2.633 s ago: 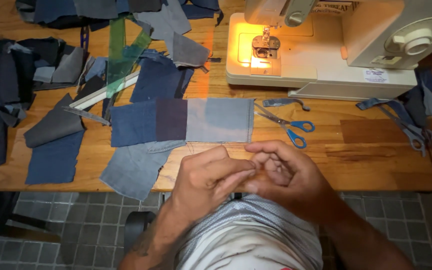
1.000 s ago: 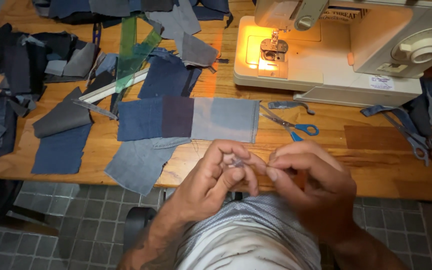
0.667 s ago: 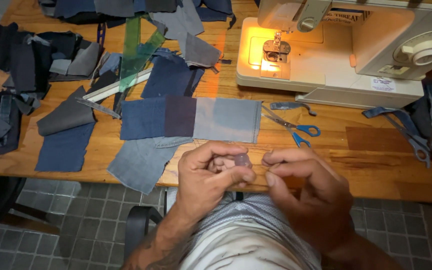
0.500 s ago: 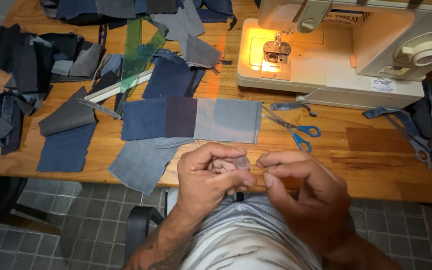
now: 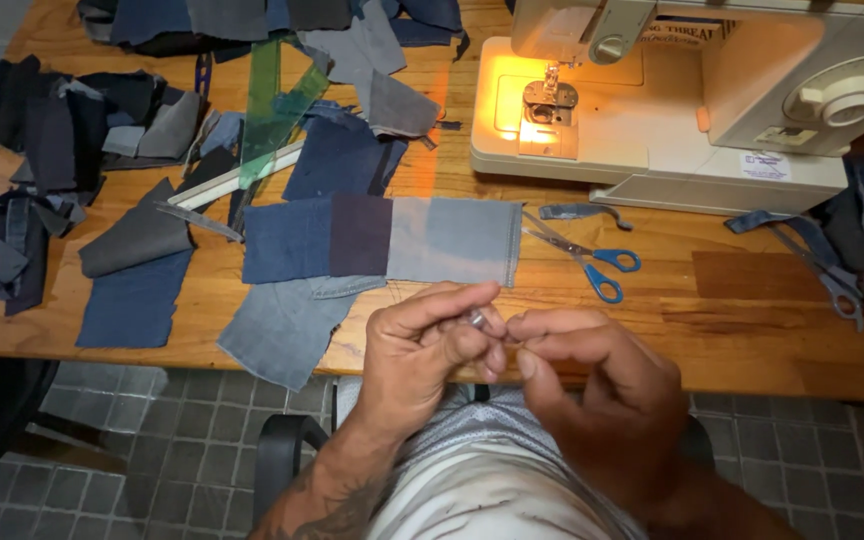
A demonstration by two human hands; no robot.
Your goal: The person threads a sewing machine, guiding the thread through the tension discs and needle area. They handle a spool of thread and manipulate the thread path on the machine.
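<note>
Both hands are together at six o'clock, just off the near edge of the wooden table (image 5: 752, 300). The left hand (image 5: 417, 350) pinches a small silvery object (image 5: 474, 318) between thumb and fingers; what it is, I cannot tell, too small. The right hand (image 5: 602, 385) has its fingertips pressed right up against the left's, thumb and forefinger closed as if on something fine, though nothing shows there.

Up at twelve o'clock from the hands lies a strip of joined denim patches (image 5: 382, 238), dark blue, purple and pale blue, flat on the table. At one o'clock, blue-handled scissors (image 5: 592, 262) lie near the strip's right end. Beyond them, at one o'clock further out, the sewing machine (image 5: 692, 100) has its lamp glowing. Denim scraps (image 5: 62, 140) pile up at ten o'clock, with a green ruler (image 5: 272, 110) at eleven.
</note>
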